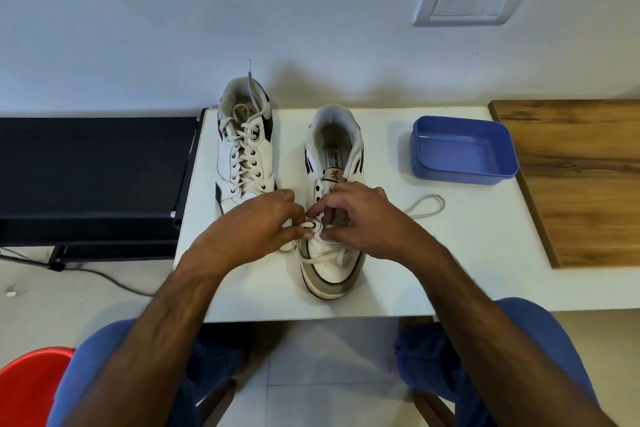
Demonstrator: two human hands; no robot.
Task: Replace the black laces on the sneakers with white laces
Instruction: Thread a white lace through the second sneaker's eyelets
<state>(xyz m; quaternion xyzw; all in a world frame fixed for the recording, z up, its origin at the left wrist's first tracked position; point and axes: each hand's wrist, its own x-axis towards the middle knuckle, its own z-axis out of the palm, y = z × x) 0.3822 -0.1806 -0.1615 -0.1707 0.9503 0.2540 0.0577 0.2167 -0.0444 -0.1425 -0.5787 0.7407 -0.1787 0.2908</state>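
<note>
Two white sneakers stand on a small white table [450, 270], toes toward me. The left sneaker [244, 146] is laced all the way up with a white lace. The right sneaker [332, 218] has open upper eyelets and a white lace [427, 206] through its lowest ones, one end looping out to the right on the table. My left hand [256, 225] pinches the lace at a low eyelet on the shoe's left side. My right hand [363, 218] grips the lace over the tongue area. No black lace is visible.
An empty blue plastic tub [464, 149] sits at the table's back right. A wooden board [581, 177] adjoins the table on the right. A dark bench [90, 177] stands to the left, a red stool [31, 388] at bottom left. A wall rises just behind.
</note>
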